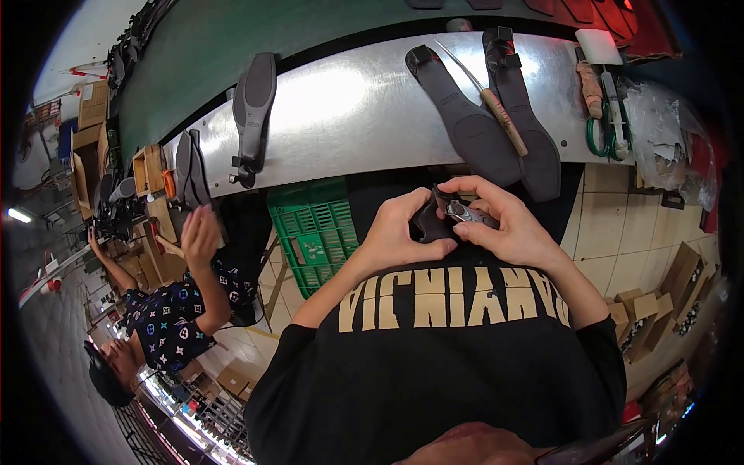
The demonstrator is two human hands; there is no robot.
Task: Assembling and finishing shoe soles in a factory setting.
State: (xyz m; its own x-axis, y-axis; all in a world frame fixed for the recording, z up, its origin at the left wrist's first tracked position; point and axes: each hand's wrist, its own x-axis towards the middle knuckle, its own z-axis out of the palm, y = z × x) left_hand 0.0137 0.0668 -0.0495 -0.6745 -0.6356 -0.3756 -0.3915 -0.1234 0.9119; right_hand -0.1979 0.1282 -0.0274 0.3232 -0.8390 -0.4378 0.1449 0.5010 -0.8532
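Close to my chest, just off the near edge of the steel worktable (333,143), both my hands are at work together. My left hand (395,229) curls around a dark, bent black piece (434,223), perhaps a shoe strap. My right hand (508,221) is closed on a small grey metal tool (469,213) with its head against the black piece; its exact kind is partly hidden by fingers. Beyond them lie two black sandals (477,139) (533,143), soles up. A pointed tool with a wooden handle (505,124) rests across them.
Another black sandal (254,105) lies at the table's left. A green plastic crate (314,232) stands below. A co-worker (174,318) is at the left, one hand raised. A white block (598,46), green cord (597,139) and plastic bag (670,132) are at the right.
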